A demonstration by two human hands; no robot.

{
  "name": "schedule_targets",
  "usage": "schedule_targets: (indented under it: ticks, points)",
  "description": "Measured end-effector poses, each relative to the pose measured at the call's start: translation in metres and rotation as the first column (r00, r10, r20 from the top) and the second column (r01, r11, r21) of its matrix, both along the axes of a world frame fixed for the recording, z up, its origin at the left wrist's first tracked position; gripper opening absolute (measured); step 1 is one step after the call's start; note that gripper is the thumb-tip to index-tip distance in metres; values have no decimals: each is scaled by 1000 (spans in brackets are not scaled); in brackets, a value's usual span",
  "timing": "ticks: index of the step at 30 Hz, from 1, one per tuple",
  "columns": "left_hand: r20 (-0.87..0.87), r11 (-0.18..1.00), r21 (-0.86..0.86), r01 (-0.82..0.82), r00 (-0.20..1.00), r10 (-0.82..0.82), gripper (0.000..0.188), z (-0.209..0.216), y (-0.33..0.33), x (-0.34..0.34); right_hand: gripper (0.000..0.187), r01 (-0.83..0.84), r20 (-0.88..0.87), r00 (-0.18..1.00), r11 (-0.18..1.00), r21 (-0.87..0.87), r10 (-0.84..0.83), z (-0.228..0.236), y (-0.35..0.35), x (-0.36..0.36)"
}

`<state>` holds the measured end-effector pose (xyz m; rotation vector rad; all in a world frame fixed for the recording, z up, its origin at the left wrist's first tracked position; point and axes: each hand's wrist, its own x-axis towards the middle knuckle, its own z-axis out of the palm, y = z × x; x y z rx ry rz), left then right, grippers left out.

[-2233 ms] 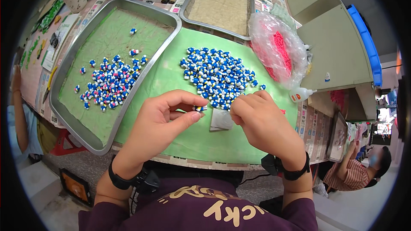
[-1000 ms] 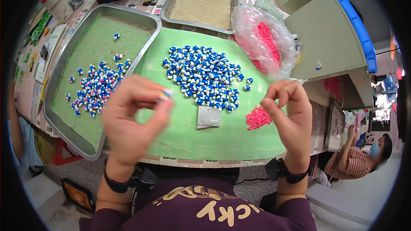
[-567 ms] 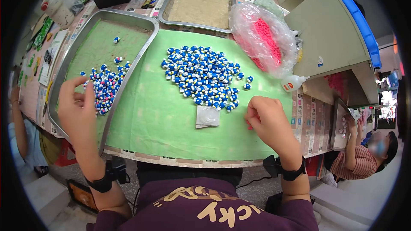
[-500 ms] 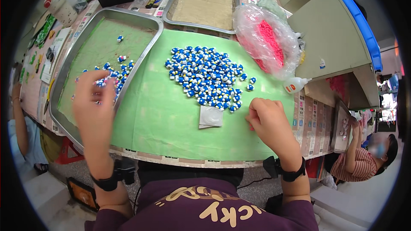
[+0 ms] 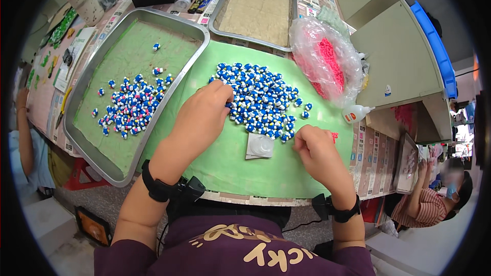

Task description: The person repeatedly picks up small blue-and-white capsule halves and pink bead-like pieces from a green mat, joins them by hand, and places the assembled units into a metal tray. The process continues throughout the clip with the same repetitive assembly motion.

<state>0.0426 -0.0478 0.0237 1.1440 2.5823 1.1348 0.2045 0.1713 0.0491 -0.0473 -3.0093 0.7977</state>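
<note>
A heap of small blue-and-white figures [image 5: 263, 97] with yellow bits lies on the green cloth [image 5: 204, 166]. At its left edge my left hand [image 5: 204, 107] pinches a small blue-and-white figure, mostly hidden by the fingers. To the right of a small white pad [image 5: 260, 146] bearing a clear, glossy blob, my right hand [image 5: 321, 152] is closed, fingers curled; whatever is in them is hidden. Small pink pieces [image 5: 335, 137] show just beyond its knuckles. In the metal tray [image 5: 123, 181] at left lie more figures [image 5: 130, 107], several with pink on them.
A second metal tray [image 5: 225, 31] stands at the back. Right of it lies a clear plastic bag [image 5: 302, 36] of pink pieces, near a white squeeze bottle [image 5: 356, 114]. A grey cabinet [image 5: 404, 51] borders the right side. Another person [image 5: 427, 194] sits at far right.
My left hand has moved right, from over the left tray to the edge of the heap. My right hand stays closed beside the pad. The whole view has shifted slightly.
</note>
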Motion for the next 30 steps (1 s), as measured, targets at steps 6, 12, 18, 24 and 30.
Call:
schedule_targets:
  ticks: [6,12,18,24,30]
  points:
    - [-26,998,-65,13,1000,-14,18,6,-3,2,16,-11,34,999,1000,-12,11,1,3,-2]
    - [227,963,244,-112,972,55,19,33,-20,9,21,-49,-102,995,960,-276,22,20,-3,-3]
    - [724,802,597,-31,451,-522,11,52,-10,37,28,-295,-385,915,848,-440,119,51,-41,-19]
    - [745,738,666,-113,161,-648,14,42,0,39,30,-334,-481,869,854,-399,115,53,-43,-23]
    - [725,716,686,-125,199,-660,13,40,3,43,28,-257,-515,857,836,-486,-36,49,-51,-18]
